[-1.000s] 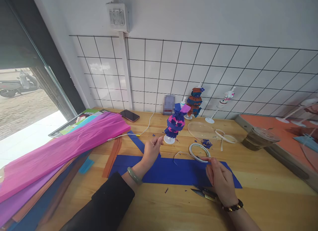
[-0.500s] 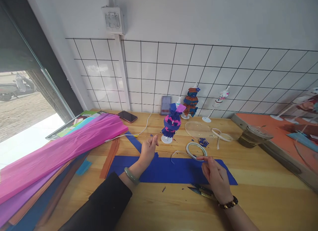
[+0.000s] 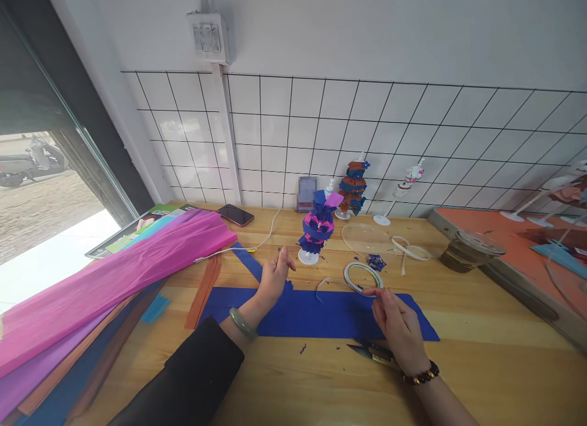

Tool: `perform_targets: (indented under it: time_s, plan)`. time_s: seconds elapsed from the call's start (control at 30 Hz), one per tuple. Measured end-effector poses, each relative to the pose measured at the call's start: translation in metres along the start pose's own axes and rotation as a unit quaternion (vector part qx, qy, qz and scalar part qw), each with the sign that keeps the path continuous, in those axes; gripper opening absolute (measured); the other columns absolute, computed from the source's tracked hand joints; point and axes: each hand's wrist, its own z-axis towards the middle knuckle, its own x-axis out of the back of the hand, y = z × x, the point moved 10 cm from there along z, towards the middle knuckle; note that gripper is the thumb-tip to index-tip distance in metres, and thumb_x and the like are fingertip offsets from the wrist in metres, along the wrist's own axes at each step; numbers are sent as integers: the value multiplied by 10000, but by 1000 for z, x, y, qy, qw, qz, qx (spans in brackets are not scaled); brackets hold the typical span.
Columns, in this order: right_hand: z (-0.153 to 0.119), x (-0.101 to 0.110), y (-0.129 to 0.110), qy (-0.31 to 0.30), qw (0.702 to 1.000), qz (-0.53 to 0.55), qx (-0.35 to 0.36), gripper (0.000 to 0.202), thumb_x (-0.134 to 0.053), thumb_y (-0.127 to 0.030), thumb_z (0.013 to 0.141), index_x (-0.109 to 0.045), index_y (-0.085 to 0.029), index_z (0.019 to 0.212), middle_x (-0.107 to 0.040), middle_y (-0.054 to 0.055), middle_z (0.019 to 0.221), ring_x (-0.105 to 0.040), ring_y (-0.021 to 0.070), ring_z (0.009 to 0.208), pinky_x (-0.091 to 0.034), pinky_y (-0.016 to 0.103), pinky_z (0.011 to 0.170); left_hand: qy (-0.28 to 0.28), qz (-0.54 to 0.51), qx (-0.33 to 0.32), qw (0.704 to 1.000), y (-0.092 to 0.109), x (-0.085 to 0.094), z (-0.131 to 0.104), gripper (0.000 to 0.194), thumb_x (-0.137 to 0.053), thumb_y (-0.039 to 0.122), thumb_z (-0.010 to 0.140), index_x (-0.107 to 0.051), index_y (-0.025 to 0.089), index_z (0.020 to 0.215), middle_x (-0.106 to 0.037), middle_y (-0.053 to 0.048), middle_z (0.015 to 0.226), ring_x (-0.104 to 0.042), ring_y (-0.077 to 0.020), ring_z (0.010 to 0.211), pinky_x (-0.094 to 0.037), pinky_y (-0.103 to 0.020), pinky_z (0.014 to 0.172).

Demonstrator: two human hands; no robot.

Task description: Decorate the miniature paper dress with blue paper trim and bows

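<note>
My left hand [image 3: 274, 279] hovers over the left part of a blue crepe paper strip [image 3: 312, 319], its fingers curled in and the thumb against them. My right hand [image 3: 401, 325] is above the strip's right end with thumb and index finger pinched together. Whatever either hand holds, if anything, is too small or hidden to make out. Beyond the right fingertips lies a roll of tape [image 3: 348, 274], with a thin pale strip trailing left from it. Dark-bladed snips [image 3: 367, 352] rest partly under my right hand. Behind the strip stands a small dress form [image 3: 318, 225] in ruffled blue and pink paper.
Folded crepe paper [image 3: 137, 273] in pink and other colours covers the left side. A phone [image 3: 235, 215] and white cable lie behind it. Other decorated stands [image 3: 352, 187] are near the tiled wall. A lidded cup [image 3: 468, 255] stands right, beside an orange-topped surface [image 3: 495, 230].
My left thumb and fingers have shifted slightly in their curl. The right hand stays almost where it was, and nothing on the table has visibly moved.
</note>
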Motion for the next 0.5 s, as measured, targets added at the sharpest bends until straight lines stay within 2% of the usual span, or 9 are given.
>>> perform_targets:
  time_s: [0.13, 0.33, 0.5]
  plan:
    - [1, 0, 3, -1, 1000, -18, 7, 436, -398, -530, 855, -605, -148, 879, -285, -72, 458, -285, 92, 412, -226, 230, 401, 8, 31, -18, 999, 6, 3, -1, 600, -314, 645, 795, -541, 160, 525, -296, 41, 369, -337, -88, 390, -259, -233, 426]
    - [3, 4, 1, 11, 994, -101, 24, 391, -510, -510, 791, -644, -156, 889, -408, -46, 454, -362, 107, 403, -286, 229, 376, 28, 73, -29, 996, 7, 8, -1, 497, -346, 572, 819, -566, 173, 622, -351, 37, 415, -368, -106, 426, -270, -232, 441]
    - [2, 0, -2, -4, 988, -152, 27, 362, -530, -508, 773, -646, -169, 726, -392, -55, 401, -373, 96, 367, -303, 214, 368, 31, 85, -32, 995, 5, 9, 1, 418, -351, 501, 842, -583, 179, 710, -370, 39, 438, -376, -112, 434, -270, -228, 450]
